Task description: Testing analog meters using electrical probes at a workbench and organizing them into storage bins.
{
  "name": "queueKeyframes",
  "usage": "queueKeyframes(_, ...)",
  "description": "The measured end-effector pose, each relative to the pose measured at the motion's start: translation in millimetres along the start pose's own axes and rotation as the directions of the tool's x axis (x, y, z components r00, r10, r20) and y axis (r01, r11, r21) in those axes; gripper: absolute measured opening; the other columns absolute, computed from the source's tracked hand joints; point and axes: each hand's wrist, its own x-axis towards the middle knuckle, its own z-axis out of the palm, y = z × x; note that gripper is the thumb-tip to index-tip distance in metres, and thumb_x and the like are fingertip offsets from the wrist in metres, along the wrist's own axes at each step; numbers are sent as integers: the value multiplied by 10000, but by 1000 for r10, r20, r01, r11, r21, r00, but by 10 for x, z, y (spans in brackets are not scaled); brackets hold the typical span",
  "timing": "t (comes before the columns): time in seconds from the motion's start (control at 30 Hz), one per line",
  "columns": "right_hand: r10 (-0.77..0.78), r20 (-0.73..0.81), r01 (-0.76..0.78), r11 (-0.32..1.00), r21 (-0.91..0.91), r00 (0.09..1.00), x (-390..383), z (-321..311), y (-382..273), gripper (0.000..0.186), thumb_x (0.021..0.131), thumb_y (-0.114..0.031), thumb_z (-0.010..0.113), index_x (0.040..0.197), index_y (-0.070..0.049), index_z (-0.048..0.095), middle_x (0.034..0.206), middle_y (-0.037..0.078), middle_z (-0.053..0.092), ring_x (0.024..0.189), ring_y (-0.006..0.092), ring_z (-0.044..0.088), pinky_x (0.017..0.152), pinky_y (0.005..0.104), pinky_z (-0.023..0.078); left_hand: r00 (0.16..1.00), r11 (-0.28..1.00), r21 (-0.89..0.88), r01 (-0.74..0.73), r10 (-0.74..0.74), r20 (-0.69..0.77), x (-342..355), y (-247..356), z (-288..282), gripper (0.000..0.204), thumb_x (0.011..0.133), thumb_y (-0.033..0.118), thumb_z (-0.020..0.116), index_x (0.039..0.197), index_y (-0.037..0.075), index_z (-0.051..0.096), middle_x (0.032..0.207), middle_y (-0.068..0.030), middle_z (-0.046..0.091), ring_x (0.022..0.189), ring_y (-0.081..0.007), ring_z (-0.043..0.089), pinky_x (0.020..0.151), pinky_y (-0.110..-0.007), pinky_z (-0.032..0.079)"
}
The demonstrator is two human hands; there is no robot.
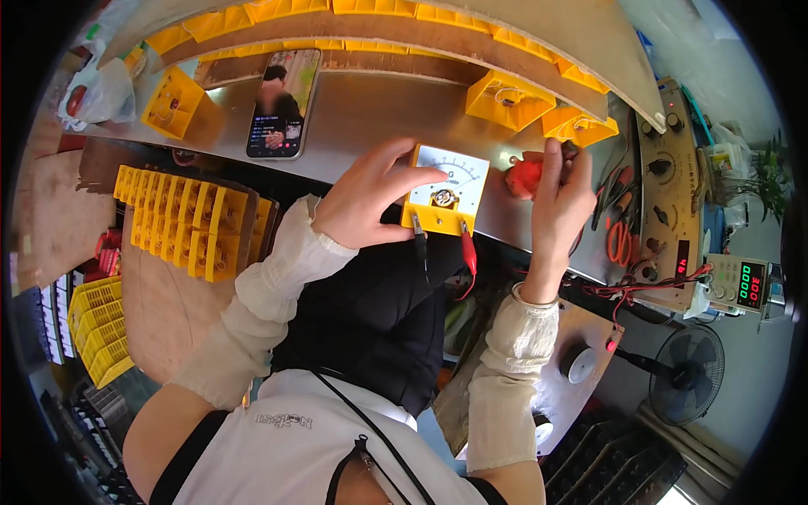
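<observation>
My left hand (358, 198) is closed round a yellow-framed analog meter (461, 162), thumb across its white dial and fingers at its side. A round metal part shows in the dial's lower middle. A black alligator clip (420, 240) and a red alligator clip (468, 251) are attached at the meter's lower edge, with leads hanging down. To the right, my right hand (562, 198) is raised over the bench with its fingers pinched; a small dark end shows at the fingertips, too little to name. Beside those fingers lies a red, rounded object (523, 178), partly hidden.
A phone (284, 105) leans on the metal bench (370, 109). Yellow meter housings stand on the shelf (509, 99) and in stacked rows at left (181, 223). Pliers (619, 242), a test instrument (665, 185), a power supply (736, 282) and a fan (686, 374) are at right.
</observation>
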Motion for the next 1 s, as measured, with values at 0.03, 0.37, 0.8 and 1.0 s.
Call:
queueKeyframes(0.03, 62, 10, -63, 996, 68, 998, -4, -14, -2, 220, 944, -218, 649, 895, -10, 596, 717, 101, 686, 565, 222, 654, 522, 321, 477, 999, 999, 29, 17, -18, 32, -13, -8, 6, 745, 605, 120, 852, 1288, 180, 558, 1333, -168, 445, 1219, -397, 463, 1002, -456, 414)
queueKeyframes(0.37, 67, -107, -57, 993, 99, 992, -29, -257, -11, 367, 776, -94, 825, 1103, -13, 677, 835, -4, 664, 621, 28, 500, 533, 166, 366, 999, 999, 14, 50, -50, 20, -28, 8, 26, 754, 588, 128, 861, 1279, 228, 578, 1351, -151, 429, 1229, -382, 457, 1019, -458, 401)
queueKeyframes(0.8, -29, -235, 56, 993, 107, 971, -17, -313, 7, 358, 737, -81, 854, 1042, -34, 673, 874, 2, 681, 615, 17, 534, 514, 163, 372, 998, 998, 26, 51, -52, 32, -15, 9, 19, 765, 583, 106, 856, 1287, 234, 586, 1331, -150, 437, 1223, -378, 458, 1028, -452, 396)
queueKeyframes(1.0, -37, -195, 53, 996, 76, 980, -114, -274, -72, 349, 740, -67, 850, 1037, -29, 671, 884, 5, 675, 624, 19, 534, 524, 162, 374, 999, 997, 68, 34, -35, 21, -6, 25, 16, 788, 545, 0, 831, 1279, 193, 617, 1361, -141, 419, 1214, -357, 513, 1022, -420, 435)
